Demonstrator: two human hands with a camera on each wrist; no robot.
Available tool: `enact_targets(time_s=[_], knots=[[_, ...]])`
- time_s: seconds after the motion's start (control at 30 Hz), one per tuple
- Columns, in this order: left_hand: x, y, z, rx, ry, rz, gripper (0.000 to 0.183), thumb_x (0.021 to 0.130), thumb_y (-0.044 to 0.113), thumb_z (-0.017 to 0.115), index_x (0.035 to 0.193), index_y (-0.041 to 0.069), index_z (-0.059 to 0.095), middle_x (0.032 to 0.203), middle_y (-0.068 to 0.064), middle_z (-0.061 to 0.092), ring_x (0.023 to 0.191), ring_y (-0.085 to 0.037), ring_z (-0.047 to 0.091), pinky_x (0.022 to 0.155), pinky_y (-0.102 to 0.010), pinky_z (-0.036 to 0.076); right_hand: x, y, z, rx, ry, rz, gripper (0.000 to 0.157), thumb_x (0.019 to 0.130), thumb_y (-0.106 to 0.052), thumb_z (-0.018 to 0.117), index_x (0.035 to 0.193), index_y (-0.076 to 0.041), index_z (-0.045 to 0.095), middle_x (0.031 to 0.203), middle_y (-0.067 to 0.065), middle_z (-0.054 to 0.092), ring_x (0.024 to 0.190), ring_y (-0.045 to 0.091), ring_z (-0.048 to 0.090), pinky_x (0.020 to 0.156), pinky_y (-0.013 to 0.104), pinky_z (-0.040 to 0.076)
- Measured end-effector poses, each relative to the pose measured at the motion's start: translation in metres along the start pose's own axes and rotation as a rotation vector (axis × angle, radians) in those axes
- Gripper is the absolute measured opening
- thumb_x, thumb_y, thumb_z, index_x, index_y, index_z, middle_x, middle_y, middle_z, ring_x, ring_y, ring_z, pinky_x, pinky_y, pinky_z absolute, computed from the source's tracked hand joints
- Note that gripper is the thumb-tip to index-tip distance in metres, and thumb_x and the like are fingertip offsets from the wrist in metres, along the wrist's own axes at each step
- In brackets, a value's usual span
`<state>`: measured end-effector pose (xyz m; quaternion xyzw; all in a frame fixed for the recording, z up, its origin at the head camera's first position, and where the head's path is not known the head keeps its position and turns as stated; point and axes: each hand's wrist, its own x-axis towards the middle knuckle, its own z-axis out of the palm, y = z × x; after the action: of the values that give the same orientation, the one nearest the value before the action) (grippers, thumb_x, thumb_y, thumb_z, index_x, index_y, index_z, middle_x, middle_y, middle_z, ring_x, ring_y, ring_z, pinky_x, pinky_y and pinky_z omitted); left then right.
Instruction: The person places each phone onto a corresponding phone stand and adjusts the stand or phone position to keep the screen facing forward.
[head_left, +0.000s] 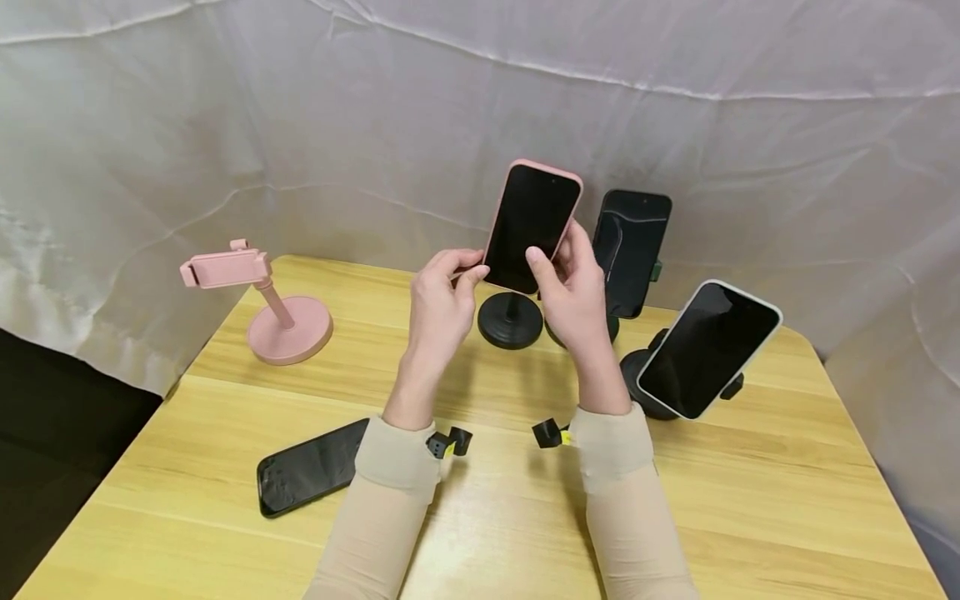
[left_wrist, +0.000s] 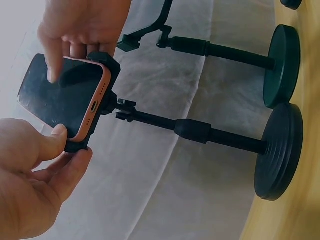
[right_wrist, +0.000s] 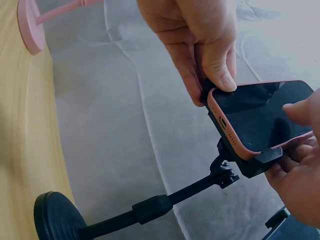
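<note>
Draped grey fabric (head_left: 360, 108) backs a pale wood-grain table (head_left: 510, 517). Far centre, the left hand (head_left: 442, 300) pinches the near left corner of a pink-cased black smartphone (head_left: 531, 212) on a round-based black stand (head_left: 510, 330); the right hand (head_left: 579, 292) grips the right edge, thumb over the screen.

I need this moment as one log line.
pink-cased phone: in black round-based stand; left hand: pinches lower corner; right hand: grips side
</note>
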<state>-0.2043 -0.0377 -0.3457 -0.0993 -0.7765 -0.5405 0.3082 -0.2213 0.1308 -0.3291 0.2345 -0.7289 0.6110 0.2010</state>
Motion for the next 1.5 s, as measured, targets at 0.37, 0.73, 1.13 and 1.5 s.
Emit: enact_targets(time_s=[0.37, 0.73, 1.13, 1.5], knots=[[-0.0001, -0.0009, 0.0008, 0.006, -0.004, 0.002, 0.013, 0.095, 0.003, 0.074, 0.106, -0.005, 0.076, 0.111, -0.016, 0.075, 0.099, -0.028, 0.074, 0.089, -0.031, 0.060, 0.0008, 0.0015, 0.0019, -0.085, 0.175, -0.083, 0.034, 0.103, -0.009, 0.066, 0.135, 0.004, 0.063, 0.123, 0.017, 0.073, 0.110, 0.020, 0.070, 0.093, 0.024, 0.055], [-0.0004, 0.0020, 0.0007, 0.015, -0.027, -0.006, 0.014, 0.095, 0.004, 0.074, 0.106, -0.005, 0.076, 0.112, -0.017, 0.074, 0.100, -0.028, 0.074, 0.088, -0.032, 0.060, 0.0023, 0.0026, -0.0022, -0.203, 0.170, -0.138, 0.033, 0.103, -0.013, 0.067, 0.134, -0.002, 0.069, 0.112, 0.014, 0.075, 0.079, 0.016, 0.061, 0.071, 0.019, 0.048], [-0.0007, 0.0033, -0.0006, 0.012, -0.043, -0.046, 0.014, 0.096, 0.003, 0.073, 0.107, -0.005, 0.076, 0.112, -0.017, 0.074, 0.102, -0.028, 0.073, 0.090, -0.032, 0.060, 0.0033, 0.0049, -0.0046, -0.284, 0.128, -0.164, 0.038, 0.102, -0.014, 0.067, 0.138, -0.002, 0.066, 0.104, 0.019, 0.075, 0.073, 0.024, 0.062, 0.069, 0.018, 0.045], [0.0000, 0.0015, -0.0013, 0.015, -0.035, -0.044, 0.014, 0.096, 0.003, 0.074, 0.106, -0.004, 0.076, 0.112, -0.016, 0.075, 0.102, -0.028, 0.073, 0.089, -0.032, 0.060, 0.0035, 0.0002, -0.0077, -0.343, 0.075, -0.126, 0.030, 0.101, -0.013, 0.069, 0.129, -0.002, 0.071, 0.099, 0.018, 0.075, 0.074, 0.026, 0.065, 0.069, 0.023, 0.047]])
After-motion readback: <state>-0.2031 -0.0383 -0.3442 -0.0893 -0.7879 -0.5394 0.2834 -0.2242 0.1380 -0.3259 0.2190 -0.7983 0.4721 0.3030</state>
